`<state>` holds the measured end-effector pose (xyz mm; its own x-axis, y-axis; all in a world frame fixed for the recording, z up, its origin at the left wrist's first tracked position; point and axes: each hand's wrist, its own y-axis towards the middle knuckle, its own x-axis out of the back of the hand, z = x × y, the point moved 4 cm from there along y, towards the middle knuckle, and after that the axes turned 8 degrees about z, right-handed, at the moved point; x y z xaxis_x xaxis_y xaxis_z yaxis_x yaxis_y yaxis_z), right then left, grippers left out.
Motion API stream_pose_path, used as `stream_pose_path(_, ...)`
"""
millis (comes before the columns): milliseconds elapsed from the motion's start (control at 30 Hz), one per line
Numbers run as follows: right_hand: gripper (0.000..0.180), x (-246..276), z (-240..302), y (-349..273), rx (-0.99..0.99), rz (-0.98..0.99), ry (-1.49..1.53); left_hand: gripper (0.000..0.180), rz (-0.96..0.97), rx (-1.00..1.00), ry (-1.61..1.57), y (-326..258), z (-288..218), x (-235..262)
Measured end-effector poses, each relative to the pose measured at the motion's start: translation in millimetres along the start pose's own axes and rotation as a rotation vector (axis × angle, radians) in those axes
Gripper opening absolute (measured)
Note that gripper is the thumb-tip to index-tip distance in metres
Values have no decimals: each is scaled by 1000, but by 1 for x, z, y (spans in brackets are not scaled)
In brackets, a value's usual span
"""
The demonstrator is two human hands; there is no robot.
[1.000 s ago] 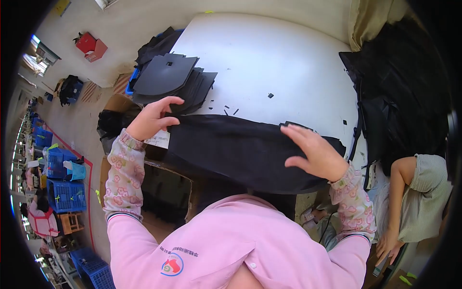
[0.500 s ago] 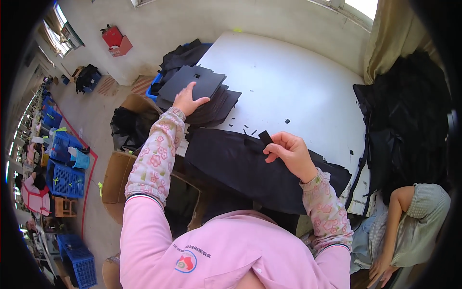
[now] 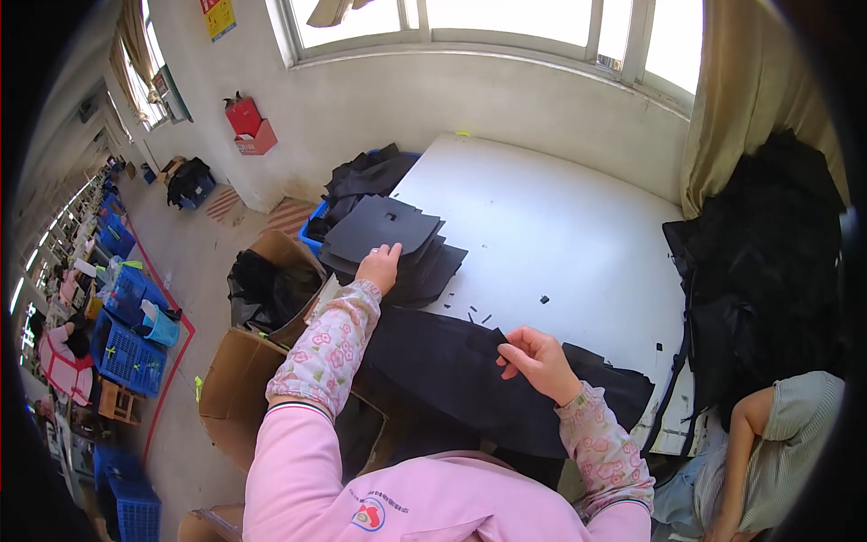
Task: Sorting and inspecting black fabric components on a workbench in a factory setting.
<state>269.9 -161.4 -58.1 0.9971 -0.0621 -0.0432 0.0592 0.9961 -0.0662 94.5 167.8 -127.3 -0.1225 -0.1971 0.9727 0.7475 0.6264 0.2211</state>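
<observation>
A stack of flat black cut panels [image 3: 384,226] lies at the left end of the white table, its top panel pierced by a small hole. My left hand [image 3: 381,266] is at the stack's near edge, fingers drawn together on the rim of the top panel; the fingertips are partly hidden. Over a large black fabric piece [image 3: 452,370] draped along the near table edge, my right hand [image 3: 540,359] pinches a small black strip [image 3: 498,337] between thumb and fingers. Small black scraps [image 3: 474,316] lie between the stack and my right hand.
A white table [image 3: 560,226] stretches toward the wall. Behind the stack is a blue crate [image 3: 316,226] of black material. Cardboard boxes [image 3: 237,379] stand at the left. At the right are a heap of black fabric [image 3: 768,280] and a seated person [image 3: 777,443].
The view has tipped up, showing more window. My left hand has gone from spread fingers on the stack to fingers drawn together at its near edge. My right hand still holds the strip.
</observation>
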Motion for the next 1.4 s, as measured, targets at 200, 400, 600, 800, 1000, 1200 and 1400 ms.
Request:
stream_pose_path(200,15,11,-5,1,105,-223,-288,38,-479,42,-460,-15,-4,108)
stream_pose_path(400,11,27,48,23,301,-483,-353,36,-289,-142,-1114,-76,-71,187)
stream_pose_path(600,13,25,50,23,336,-476,-477,37,-92,-268,-1034,-106,-114,208)
stream_pose_path(800,13,33,40,11,457,-448,-486,40,192,-920,-978,-110,-141,227)
stream_pose_path(1000,13,14,54,0,436,-184,-300,38,56,-541,-1105,-80,-173,196)
stream_pose_path(1200,29,15,61,-17,34,316,348,21,-263,-621,-738,-77,-196,203)
stream_pose_path(1400,34,34,63,-25,-137,379,-94,20,-346,-744,-480,-69,-213,213)
